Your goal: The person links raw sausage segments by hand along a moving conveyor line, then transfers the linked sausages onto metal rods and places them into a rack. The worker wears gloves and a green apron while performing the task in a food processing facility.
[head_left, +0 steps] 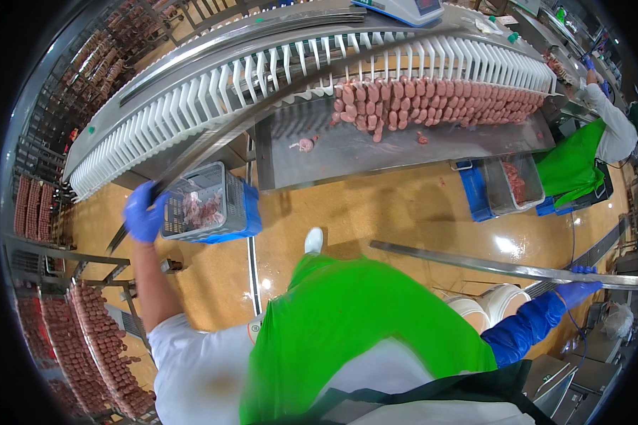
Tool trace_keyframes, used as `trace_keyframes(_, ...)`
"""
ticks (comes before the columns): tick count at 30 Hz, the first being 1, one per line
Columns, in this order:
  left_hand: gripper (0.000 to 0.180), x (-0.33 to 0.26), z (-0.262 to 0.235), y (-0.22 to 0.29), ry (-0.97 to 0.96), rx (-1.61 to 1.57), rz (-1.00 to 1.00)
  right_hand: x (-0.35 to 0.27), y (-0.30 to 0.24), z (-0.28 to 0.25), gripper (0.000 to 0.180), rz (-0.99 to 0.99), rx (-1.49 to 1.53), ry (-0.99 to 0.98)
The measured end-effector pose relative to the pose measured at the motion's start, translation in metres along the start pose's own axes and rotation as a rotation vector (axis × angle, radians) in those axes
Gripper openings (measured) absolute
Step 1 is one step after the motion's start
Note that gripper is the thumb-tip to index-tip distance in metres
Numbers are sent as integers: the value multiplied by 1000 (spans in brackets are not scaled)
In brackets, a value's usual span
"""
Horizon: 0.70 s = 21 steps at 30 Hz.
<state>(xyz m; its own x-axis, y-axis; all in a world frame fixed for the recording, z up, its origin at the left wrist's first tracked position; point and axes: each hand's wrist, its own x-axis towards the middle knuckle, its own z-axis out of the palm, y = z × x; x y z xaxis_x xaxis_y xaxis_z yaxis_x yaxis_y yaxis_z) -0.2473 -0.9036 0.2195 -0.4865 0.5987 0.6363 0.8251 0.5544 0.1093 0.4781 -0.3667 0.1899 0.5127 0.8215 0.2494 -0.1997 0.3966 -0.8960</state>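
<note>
My left hand (145, 212), in a blue glove, is closed round a long dark bar (244, 117), which slants up and right across the front of a row of white hooks (170, 117). The bar is smeared by motion. Out at the right, my right hand (578, 287), also blue-gloved, grips a straight metal bar (461, 260) that points left above the floor. Linked sausages (432, 99) hang in a dense row from the right part of the hooks. Below them is a metal tray (301, 168) with a few meat scraps on it.
Grey crates on blue bases, one crate (223, 195) left and another (539, 191) right, hold meat scraps. Racks of sausages (96, 340) line the left. White buckets (503, 301) stand beside my right arm. A co-worker in a green apron (574, 163) works at far right. A scale (404, 10) sits at the back.
</note>
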Motion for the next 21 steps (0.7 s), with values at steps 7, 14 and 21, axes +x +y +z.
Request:
trace_keyframes(7, 51, 98, -37, -196, -181, 580, -331, -25, -14, 99, 52, -23, -186, -50)
trace_keyframes(14, 59, 297, 84, -318, -273, 329, -267, -90, 13, 210, 49, 55, -305, -227)
trace_keyframes(21, 53, 393, 198, -349, -404, 92, -208, -136, -25, 216, 50, 28, -354, -112)
